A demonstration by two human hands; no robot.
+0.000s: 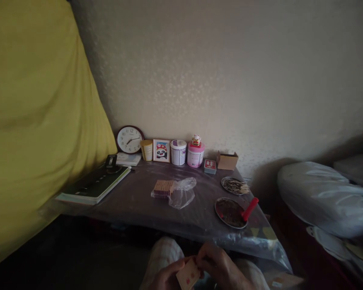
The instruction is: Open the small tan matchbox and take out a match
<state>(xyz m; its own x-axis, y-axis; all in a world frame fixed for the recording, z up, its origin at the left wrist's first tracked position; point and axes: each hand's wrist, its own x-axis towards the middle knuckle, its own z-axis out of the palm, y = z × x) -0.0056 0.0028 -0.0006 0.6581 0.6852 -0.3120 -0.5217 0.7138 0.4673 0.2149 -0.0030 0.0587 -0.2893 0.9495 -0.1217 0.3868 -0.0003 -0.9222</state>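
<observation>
From the head view, the person sits low in front of the table [133, 201], and both hands are at the bottom edge of the picture, above the knees. The left hand [166, 278] and the right hand [220, 268] meet around a small card box [188, 275], pale with red marks on its face. The left fingers [172, 268] are closed on its near left side, and the right fingers [204, 257] are bent over its far upper corner, so both hands are grasping the box; it is tilted, one corner pointing down. Whether a flap is open, I cannot tell, because the light is weak there. To handle it well, I think the left hand should keep the box steady and the right fingers should work only at the end, with small force, so the contents do not spill on the lap. Beyond the fingers, on the table, lies a stack of small tiles [163, 187] half inside a clear plastic bag [183, 193]. Further right of the fingers is a metal plate [226, 213] with a red handle [249, 209] resting on it, and behind it a second plate [234, 186]. Far beyond, at the wall, stand a clock [129, 139], a small picture frame [161, 150], and two jars [178, 152].
</observation>
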